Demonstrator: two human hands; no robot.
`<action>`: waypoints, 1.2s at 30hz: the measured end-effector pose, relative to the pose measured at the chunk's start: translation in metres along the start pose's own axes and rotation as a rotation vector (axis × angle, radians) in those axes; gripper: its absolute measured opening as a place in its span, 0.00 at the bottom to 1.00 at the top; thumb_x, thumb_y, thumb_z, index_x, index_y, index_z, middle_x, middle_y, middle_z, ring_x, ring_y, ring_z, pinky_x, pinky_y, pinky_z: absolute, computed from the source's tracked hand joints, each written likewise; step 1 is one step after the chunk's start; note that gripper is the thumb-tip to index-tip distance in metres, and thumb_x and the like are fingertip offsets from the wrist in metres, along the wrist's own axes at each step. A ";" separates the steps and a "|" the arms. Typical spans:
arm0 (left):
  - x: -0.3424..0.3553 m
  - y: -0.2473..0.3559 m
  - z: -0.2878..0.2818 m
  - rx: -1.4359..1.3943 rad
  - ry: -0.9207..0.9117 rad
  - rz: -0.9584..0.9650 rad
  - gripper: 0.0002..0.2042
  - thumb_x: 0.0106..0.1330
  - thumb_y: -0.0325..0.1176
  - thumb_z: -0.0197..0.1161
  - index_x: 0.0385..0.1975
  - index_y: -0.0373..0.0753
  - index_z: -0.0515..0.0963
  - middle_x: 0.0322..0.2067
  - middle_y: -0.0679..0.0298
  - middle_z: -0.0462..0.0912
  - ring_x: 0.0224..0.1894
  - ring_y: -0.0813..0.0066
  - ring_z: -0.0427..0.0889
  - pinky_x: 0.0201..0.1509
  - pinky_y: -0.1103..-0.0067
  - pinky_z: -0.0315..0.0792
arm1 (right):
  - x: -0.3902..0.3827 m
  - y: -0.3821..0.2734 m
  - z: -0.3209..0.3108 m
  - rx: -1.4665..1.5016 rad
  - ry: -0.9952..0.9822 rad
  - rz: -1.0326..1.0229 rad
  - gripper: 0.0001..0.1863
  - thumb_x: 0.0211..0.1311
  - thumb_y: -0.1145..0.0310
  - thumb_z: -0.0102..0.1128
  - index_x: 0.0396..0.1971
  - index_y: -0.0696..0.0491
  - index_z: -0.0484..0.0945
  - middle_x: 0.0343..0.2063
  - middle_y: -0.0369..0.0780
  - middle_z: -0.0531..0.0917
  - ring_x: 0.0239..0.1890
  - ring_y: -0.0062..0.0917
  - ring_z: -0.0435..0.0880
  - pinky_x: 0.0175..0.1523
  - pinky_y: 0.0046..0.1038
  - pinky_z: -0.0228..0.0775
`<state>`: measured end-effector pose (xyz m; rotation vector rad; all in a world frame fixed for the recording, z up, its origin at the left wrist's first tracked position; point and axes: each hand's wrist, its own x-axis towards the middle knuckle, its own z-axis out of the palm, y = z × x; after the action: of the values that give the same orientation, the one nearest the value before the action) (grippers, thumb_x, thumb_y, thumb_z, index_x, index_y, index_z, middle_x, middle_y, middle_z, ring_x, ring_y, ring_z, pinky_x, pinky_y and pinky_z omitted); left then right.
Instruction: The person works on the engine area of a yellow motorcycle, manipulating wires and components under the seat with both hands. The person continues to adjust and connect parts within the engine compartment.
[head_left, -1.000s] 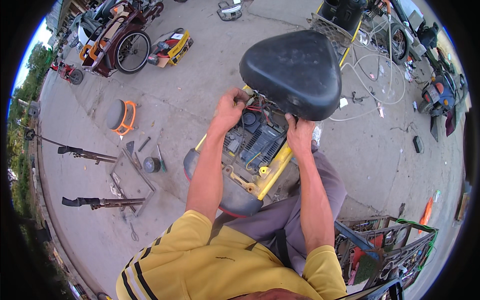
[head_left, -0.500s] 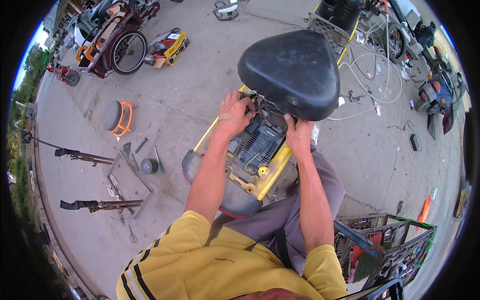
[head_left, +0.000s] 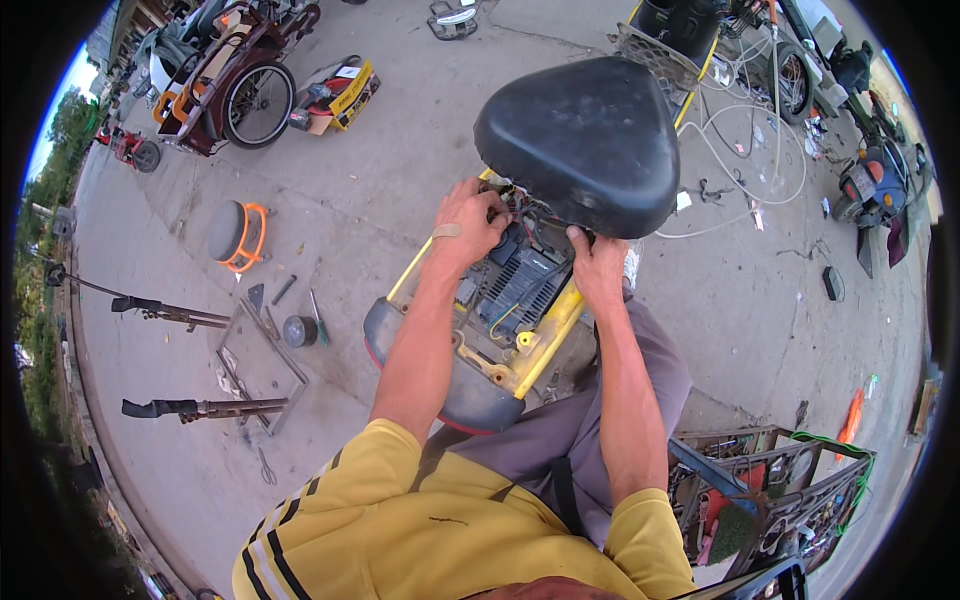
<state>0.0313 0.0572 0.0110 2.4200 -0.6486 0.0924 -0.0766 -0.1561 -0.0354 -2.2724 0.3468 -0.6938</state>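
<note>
Bare ground (head_left: 340, 230) spreads around you in the head view, outdoors, with a stool (head_left: 226, 231) and a tricycle (head_left: 200, 112) off to the left and a cluttered rack (head_left: 715, 472) at lower right. Your step looks like wiring work: your left hand (head_left: 470, 222) curls in by the wires (head_left: 524, 207), just beyond the finned box (head_left: 527, 278) in the yellow frame (head_left: 552, 342), under the seat's (head_left: 580, 145) near edge. Your right hand (head_left: 600, 268) touches that edge; whether either grip is closed, you can't tell. Next probably calls for steadying the seat clear of your fingers.
</note>
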 end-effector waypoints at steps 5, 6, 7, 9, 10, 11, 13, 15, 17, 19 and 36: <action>0.004 -0.001 0.006 0.020 0.044 -0.035 0.08 0.64 0.36 0.75 0.36 0.40 0.91 0.47 0.57 0.85 0.56 0.52 0.81 0.61 0.60 0.75 | 0.002 -0.004 -0.004 0.080 -0.047 0.047 0.23 0.66 0.67 0.70 0.58 0.63 0.82 0.58 0.56 0.84 0.62 0.54 0.79 0.70 0.46 0.66; 0.005 0.001 0.007 0.035 0.044 -0.056 0.08 0.63 0.36 0.75 0.37 0.40 0.91 0.47 0.57 0.85 0.56 0.53 0.81 0.61 0.61 0.75 | 0.002 -0.005 -0.004 0.086 -0.035 0.043 0.23 0.66 0.67 0.70 0.58 0.63 0.82 0.57 0.55 0.84 0.62 0.54 0.79 0.70 0.45 0.67; 0.006 0.003 0.009 0.050 0.044 -0.076 0.08 0.63 0.36 0.75 0.37 0.40 0.91 0.46 0.58 0.85 0.56 0.53 0.81 0.61 0.61 0.75 | 0.002 -0.006 -0.003 0.093 -0.023 0.040 0.23 0.66 0.68 0.70 0.58 0.62 0.82 0.57 0.55 0.85 0.62 0.53 0.80 0.70 0.45 0.67; 0.007 0.003 0.011 0.071 0.031 -0.088 0.07 0.62 0.34 0.75 0.37 0.42 0.92 0.48 0.58 0.85 0.57 0.53 0.80 0.61 0.62 0.75 | 0.002 -0.004 -0.002 0.141 -0.010 0.061 0.23 0.65 0.69 0.70 0.58 0.62 0.82 0.56 0.54 0.85 0.61 0.51 0.81 0.69 0.43 0.68; 0.009 0.001 0.012 0.077 0.019 -0.080 0.07 0.62 0.34 0.75 0.38 0.44 0.92 0.50 0.58 0.84 0.59 0.52 0.80 0.62 0.61 0.75 | 0.002 -0.003 -0.001 0.166 -0.003 0.072 0.23 0.65 0.69 0.70 0.57 0.62 0.82 0.56 0.53 0.85 0.60 0.50 0.81 0.68 0.42 0.68; 0.009 0.000 0.013 0.081 0.005 -0.074 0.07 0.61 0.33 0.75 0.38 0.45 0.92 0.52 0.59 0.84 0.60 0.52 0.79 0.63 0.60 0.74 | 0.002 -0.003 -0.001 0.168 -0.010 0.085 0.22 0.65 0.69 0.69 0.57 0.62 0.82 0.55 0.53 0.86 0.59 0.48 0.82 0.68 0.42 0.69; 0.007 0.000 0.015 0.117 0.010 -0.035 0.09 0.61 0.32 0.74 0.40 0.49 0.93 0.60 0.57 0.81 0.65 0.50 0.75 0.66 0.57 0.72 | 0.002 -0.003 -0.002 0.173 -0.025 0.111 0.21 0.64 0.70 0.69 0.56 0.62 0.83 0.54 0.52 0.86 0.57 0.46 0.82 0.66 0.40 0.70; 0.005 -0.001 0.016 0.151 0.009 0.003 0.11 0.62 0.31 0.72 0.42 0.53 0.93 0.68 0.54 0.75 0.71 0.47 0.70 0.69 0.55 0.70 | 0.002 -0.003 -0.001 0.191 -0.029 0.118 0.21 0.64 0.70 0.69 0.55 0.62 0.83 0.53 0.51 0.86 0.56 0.44 0.83 0.65 0.40 0.70; 0.003 -0.002 0.016 0.180 0.000 0.041 0.13 0.63 0.30 0.71 0.44 0.55 0.94 0.75 0.50 0.68 0.76 0.45 0.65 0.73 0.53 0.67 | 0.001 -0.003 0.000 0.199 -0.013 0.107 0.20 0.64 0.70 0.69 0.54 0.63 0.84 0.53 0.51 0.87 0.55 0.44 0.83 0.65 0.39 0.70; 0.002 -0.004 0.016 0.195 -0.031 0.038 0.13 0.64 0.31 0.69 0.45 0.55 0.93 0.77 0.48 0.65 0.78 0.44 0.61 0.76 0.53 0.64 | 0.002 -0.003 0.001 0.199 0.022 0.078 0.19 0.64 0.70 0.69 0.53 0.63 0.84 0.52 0.51 0.87 0.55 0.43 0.83 0.64 0.39 0.71; 0.008 -0.017 0.024 0.088 -0.068 0.000 0.12 0.64 0.30 0.67 0.42 0.52 0.94 0.78 0.53 0.64 0.79 0.46 0.60 0.80 0.55 0.61 | 0.003 0.002 -0.001 0.272 -0.080 0.163 0.26 0.59 0.60 0.72 0.56 0.58 0.83 0.58 0.54 0.83 0.64 0.56 0.74 0.69 0.52 0.61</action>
<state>0.0441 0.0513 -0.0161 2.5168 -0.6877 0.0397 -0.0744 -0.1593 -0.0352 -1.9829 0.3708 -0.5305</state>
